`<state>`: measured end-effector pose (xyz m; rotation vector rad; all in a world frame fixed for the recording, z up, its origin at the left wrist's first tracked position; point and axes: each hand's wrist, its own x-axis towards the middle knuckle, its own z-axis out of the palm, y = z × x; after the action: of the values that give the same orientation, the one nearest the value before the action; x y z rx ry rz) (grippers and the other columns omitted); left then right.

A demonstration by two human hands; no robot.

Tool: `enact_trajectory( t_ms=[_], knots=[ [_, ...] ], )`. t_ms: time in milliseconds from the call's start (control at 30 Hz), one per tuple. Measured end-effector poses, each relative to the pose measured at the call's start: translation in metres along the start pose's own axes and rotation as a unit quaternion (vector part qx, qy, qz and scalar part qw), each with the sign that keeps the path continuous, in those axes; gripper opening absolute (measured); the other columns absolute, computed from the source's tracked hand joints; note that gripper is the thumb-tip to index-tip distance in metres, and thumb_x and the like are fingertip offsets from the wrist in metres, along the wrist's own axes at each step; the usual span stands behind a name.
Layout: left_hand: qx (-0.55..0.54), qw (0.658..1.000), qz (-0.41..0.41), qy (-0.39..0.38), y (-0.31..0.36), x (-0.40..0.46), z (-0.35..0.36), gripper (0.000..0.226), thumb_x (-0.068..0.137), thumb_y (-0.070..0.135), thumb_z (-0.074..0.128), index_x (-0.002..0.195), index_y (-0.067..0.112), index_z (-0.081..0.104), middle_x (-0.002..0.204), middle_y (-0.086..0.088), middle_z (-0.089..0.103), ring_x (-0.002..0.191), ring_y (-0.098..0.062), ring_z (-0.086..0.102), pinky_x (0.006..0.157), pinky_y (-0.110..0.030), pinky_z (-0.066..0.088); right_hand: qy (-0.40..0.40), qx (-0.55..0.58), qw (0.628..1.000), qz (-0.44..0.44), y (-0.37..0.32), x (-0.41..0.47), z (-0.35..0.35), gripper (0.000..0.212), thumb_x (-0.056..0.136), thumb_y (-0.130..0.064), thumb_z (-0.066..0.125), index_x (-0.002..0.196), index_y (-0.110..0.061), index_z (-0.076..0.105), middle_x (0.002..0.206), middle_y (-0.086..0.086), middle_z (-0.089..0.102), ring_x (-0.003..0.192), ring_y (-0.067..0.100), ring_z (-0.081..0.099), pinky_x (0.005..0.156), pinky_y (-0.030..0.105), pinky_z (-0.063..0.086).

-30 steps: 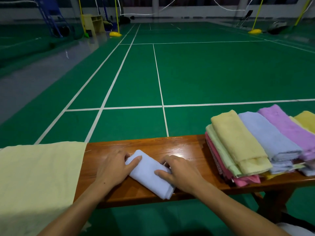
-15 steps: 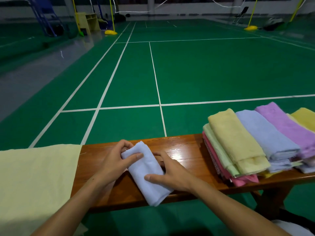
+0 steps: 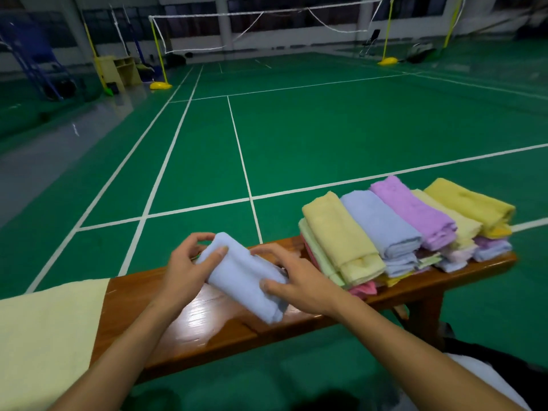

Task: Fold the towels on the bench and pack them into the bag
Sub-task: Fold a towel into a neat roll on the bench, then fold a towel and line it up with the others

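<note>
A folded light-blue towel (image 3: 243, 277) is held just above the wooden bench (image 3: 207, 324), tilted with its far end raised. My left hand (image 3: 186, 268) grips the towel's far left end, thumb on top. My right hand (image 3: 296, 280) holds its right side, thumb pressing the near edge. To the right on the bench lies a pile of folded towels (image 3: 394, 229) in yellow, blue, purple, green and pink. A pale yellow cloth (image 3: 44, 336) covers the bench's left end; I cannot tell whether it is the bag.
Beyond the bench spreads a green badminton court with white lines. A net (image 3: 261, 28) on yellow posts stands far off, with a blue ladder frame (image 3: 35, 60) and a yellow cabinet (image 3: 118, 69) at the far left. The bench leg (image 3: 421, 318) is under the pile.
Both hands have lifted the blue towel off the bench, raising its far end. The view has tilted up and swung right, showing more of the towel pile.
</note>
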<state>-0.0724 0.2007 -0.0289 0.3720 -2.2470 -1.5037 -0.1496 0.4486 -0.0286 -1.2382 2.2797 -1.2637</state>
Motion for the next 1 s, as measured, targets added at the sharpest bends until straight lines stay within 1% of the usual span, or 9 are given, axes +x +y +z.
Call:
enact_trajectory(
  t_ms=[167, 267, 400, 600, 733, 800, 867, 933, 1000],
  knots=[
    [-0.022, 0.998, 0.020, -0.047, 0.056, 0.018, 0.061, 0.017, 0.098, 0.024, 0.076, 0.113, 0.023, 0.068, 0.090, -0.022, 0.072, 0.075, -0.019, 0.067, 0.058, -0.039, 0.055, 0.086, -0.028, 0.996, -0.018, 0.012, -0.040, -0.068, 0.045, 0.099, -0.026, 0.071, 0.140, -0.036, 0.054, 0.136, -0.017, 0.060, 0.122, 0.008, 0.057, 0.103, 0.037, 0.047],
    [-0.021, 0.994, 0.041, -0.095, 0.084, 0.026, 0.111, 0.013, 0.098, 0.031, 0.074, 0.109, 0.025, 0.069, 0.085, -0.031, 0.065, 0.071, -0.020, 0.059, 0.062, -0.038, 0.050, 0.132, -0.040, 0.990, -0.006, 0.033, -0.073, -0.110, 0.039, 0.099, -0.026, 0.072, 0.133, -0.040, 0.059, 0.133, -0.016, 0.061, 0.126, 0.004, 0.052, 0.103, 0.035, 0.044],
    [-0.017, 0.989, 0.054, -0.134, 0.119, 0.038, 0.188, 0.013, 0.101, 0.026, 0.070, 0.111, 0.018, 0.067, 0.072, -0.017, 0.058, 0.065, -0.019, 0.052, 0.057, -0.033, 0.044, 0.192, -0.032, 0.981, 0.016, 0.064, -0.115, -0.163, 0.033, 0.100, -0.025, 0.071, 0.126, -0.043, 0.064, 0.132, -0.021, 0.061, 0.131, 0.005, 0.050, 0.103, 0.028, 0.041],
    [-0.006, 0.983, 0.034, -0.178, 0.160, 0.065, 0.297, 0.020, 0.100, 0.023, 0.070, 0.117, 0.016, 0.063, 0.084, -0.016, 0.066, 0.069, -0.019, 0.057, 0.055, -0.034, 0.049, 0.263, -0.053, 0.963, 0.030, 0.110, -0.160, -0.237, 0.031, 0.101, -0.021, 0.069, 0.124, -0.041, 0.066, 0.131, -0.017, 0.059, 0.128, 0.003, 0.048, 0.100, 0.014, 0.036],
    [-0.023, 0.982, 0.034, -0.185, 0.187, 0.093, 0.358, 0.024, 0.097, 0.023, 0.074, 0.116, 0.013, 0.063, 0.085, -0.009, 0.067, 0.068, -0.017, 0.059, 0.055, -0.030, 0.048, 0.296, -0.067, 0.952, 0.036, 0.143, -0.166, -0.282, 0.024, 0.102, -0.016, 0.067, 0.112, -0.037, 0.074, 0.121, -0.020, 0.067, 0.123, 0.009, 0.055, 0.104, 0.028, 0.042],
    [-0.012, 0.983, 0.050, -0.174, 0.198, 0.114, 0.384, 0.026, 0.095, 0.025, 0.076, 0.115, 0.014, 0.064, 0.090, -0.009, 0.068, 0.072, -0.018, 0.061, 0.056, -0.029, 0.049, 0.310, -0.046, 0.948, 0.056, 0.155, -0.159, -0.303, 0.026, 0.102, -0.011, 0.066, 0.109, -0.033, 0.077, 0.117, -0.024, 0.069, 0.120, 0.005, 0.058, 0.098, 0.027, 0.044],
    [0.025, 0.985, 0.073, -0.156, 0.205, 0.135, 0.403, 0.030, 0.089, 0.033, 0.078, 0.112, 0.020, 0.065, 0.095, -0.007, 0.069, 0.081, -0.022, 0.064, 0.062, -0.033, 0.055, 0.315, 0.003, 0.946, 0.081, 0.165, -0.149, -0.320, 0.023, 0.103, -0.012, 0.063, 0.110, -0.027, 0.078, 0.120, -0.020, 0.071, 0.116, -0.003, 0.060, 0.094, 0.019, 0.045],
    [0.136, 0.974, 0.111, -0.146, 0.201, 0.149, 0.414, 0.040, 0.085, 0.045, 0.077, 0.118, 0.026, 0.065, 0.110, -0.004, 0.070, 0.098, -0.024, 0.067, 0.083, -0.040, 0.058, 0.296, -0.013, 0.949, 0.109, 0.180, -0.134, -0.325, 0.020, 0.103, -0.013, 0.062, 0.111, -0.023, 0.077, 0.120, -0.012, 0.073, 0.108, -0.008, 0.062, 0.092, 0.011, 0.044],
    [0.266, 0.936, 0.154, -0.174, 0.184, 0.150, 0.425, 0.053, 0.087, 0.057, 0.073, 0.132, 0.031, 0.062, 0.130, -0.003, 0.067, 0.118, -0.025, 0.064, 0.099, -0.044, 0.053, 0.269, -0.085, 0.948, 0.147, 0.205, -0.121, -0.320, 0.019, 0.102, -0.012, 0.061, 0.112, -0.018, 0.077, 0.120, 0.000, 0.074, 0.107, 0.007, 0.066, 0.096, 0.023, 0.048]
  ],
)
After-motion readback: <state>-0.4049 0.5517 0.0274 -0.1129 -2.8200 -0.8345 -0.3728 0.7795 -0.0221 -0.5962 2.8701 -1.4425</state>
